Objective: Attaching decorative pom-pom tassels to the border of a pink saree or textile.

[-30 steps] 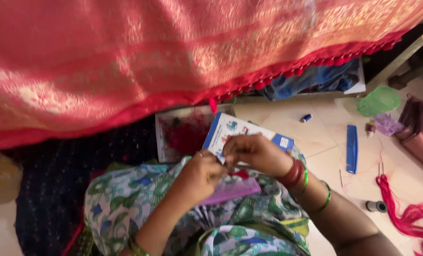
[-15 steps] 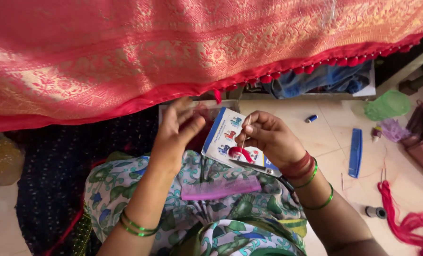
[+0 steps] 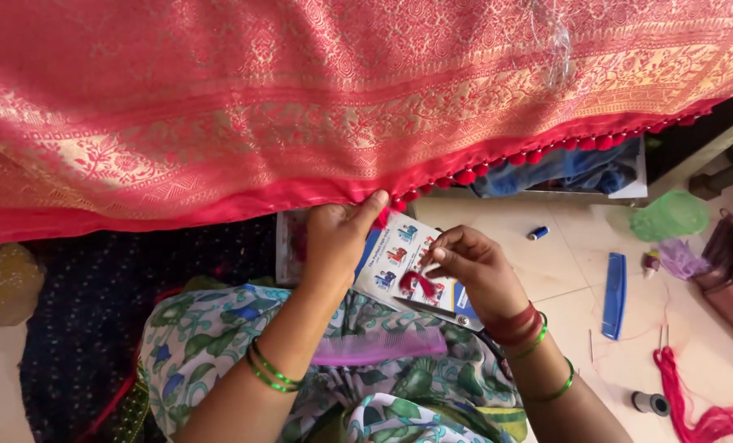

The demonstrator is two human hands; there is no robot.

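While small red tassels point(image 3: 465, 176) already line the red cloth's hem point(image 3: 219, 201) rightward, the left hand point(image 3: 338, 234) pinches its bare edge; the right hand point(image 3: 465, 262) grips a loose tassel point(image 3: 417, 283), unattached.

Red-gold cloth point(image 3: 317, 107), pom-pom hem pinched

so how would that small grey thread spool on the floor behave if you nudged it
The grey spool looks short and round, so it would probably roll or skid on the smooth tile floor. It seems small and likely light. The red thread bundle beside it might stop it.
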